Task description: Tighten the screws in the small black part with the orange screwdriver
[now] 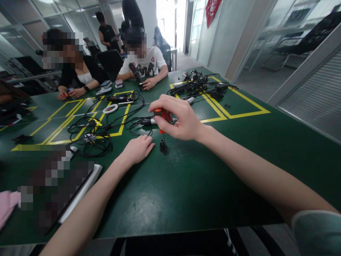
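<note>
My right hand [179, 119] is closed around a screwdriver [158, 111] with an orange and dark handle. The screwdriver stands roughly upright, its thin shaft pointing down at a small black round part [163, 148] on the green table [186, 192]. Whether the tip touches that part, I cannot make out. Just left of the part, my left hand [138, 147] rests on the tabletop with its fingers lying down, holding nothing visible. Behind my right hand lies a black and silver tool [147, 121] with a cable, partly covered.
Coiled black cables [90, 138] spread over the table's left middle, near a white ring [110, 108]. A cable heap [197, 83] lies far right within yellow tape. Two blurred devices [71, 195] lie at left. Across sit two people; one holds a power drill [135, 71].
</note>
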Demonstrator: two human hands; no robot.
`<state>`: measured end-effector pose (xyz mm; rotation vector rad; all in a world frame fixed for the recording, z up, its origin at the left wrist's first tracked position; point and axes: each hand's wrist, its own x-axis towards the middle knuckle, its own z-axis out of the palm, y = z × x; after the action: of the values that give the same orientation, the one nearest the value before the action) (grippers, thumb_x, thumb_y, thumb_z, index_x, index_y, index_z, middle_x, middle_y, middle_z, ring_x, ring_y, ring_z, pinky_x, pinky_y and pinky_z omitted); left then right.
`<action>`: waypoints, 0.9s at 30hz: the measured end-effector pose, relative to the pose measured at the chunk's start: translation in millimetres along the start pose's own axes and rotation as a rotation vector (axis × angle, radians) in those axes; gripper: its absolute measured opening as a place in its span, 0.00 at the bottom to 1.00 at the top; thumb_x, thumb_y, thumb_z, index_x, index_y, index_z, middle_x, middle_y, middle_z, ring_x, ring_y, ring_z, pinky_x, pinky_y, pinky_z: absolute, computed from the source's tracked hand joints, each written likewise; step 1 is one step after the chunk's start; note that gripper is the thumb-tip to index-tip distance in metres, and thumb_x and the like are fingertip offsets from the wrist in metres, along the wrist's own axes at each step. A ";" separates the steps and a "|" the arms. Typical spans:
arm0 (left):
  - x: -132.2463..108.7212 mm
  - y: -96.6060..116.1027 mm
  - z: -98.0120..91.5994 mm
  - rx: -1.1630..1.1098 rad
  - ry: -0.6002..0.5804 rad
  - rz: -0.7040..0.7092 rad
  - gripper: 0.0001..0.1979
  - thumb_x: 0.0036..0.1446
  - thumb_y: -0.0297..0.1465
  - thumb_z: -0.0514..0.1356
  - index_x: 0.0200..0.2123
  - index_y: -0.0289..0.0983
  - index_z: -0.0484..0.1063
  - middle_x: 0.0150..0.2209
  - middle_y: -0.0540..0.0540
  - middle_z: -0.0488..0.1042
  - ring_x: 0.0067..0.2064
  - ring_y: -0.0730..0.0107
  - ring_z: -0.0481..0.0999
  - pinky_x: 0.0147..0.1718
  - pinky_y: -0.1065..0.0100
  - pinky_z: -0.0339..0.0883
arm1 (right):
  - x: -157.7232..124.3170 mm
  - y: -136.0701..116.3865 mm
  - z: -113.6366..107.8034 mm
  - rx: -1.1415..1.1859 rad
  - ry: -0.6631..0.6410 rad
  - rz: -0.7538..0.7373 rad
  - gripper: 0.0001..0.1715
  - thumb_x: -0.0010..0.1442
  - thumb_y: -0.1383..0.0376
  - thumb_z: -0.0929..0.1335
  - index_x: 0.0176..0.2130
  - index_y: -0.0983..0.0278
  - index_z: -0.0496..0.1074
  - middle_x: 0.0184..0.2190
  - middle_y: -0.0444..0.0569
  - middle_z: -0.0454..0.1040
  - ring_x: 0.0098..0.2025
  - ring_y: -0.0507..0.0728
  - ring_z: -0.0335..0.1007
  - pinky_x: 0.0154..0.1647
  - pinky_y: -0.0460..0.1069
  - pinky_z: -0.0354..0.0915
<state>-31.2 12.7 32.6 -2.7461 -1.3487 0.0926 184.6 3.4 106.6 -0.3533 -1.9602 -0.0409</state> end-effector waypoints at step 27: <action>3.9 23.1 25.3 -1.318 0.275 -0.070 0.16 0.62 0.39 0.65 0.45 0.34 0.85 0.43 0.41 0.87 0.44 0.59 0.86 0.48 0.62 0.78 | 0.6 -0.8 0.1 -0.003 -0.008 -0.009 0.07 0.69 0.69 0.66 0.46 0.67 0.74 0.38 0.48 0.77 0.38 0.52 0.71 0.41 0.49 0.66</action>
<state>-12.9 3.0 5.1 -3.2918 -1.7789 -1.6614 184.1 2.8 107.2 -0.3472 -1.9700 -0.0486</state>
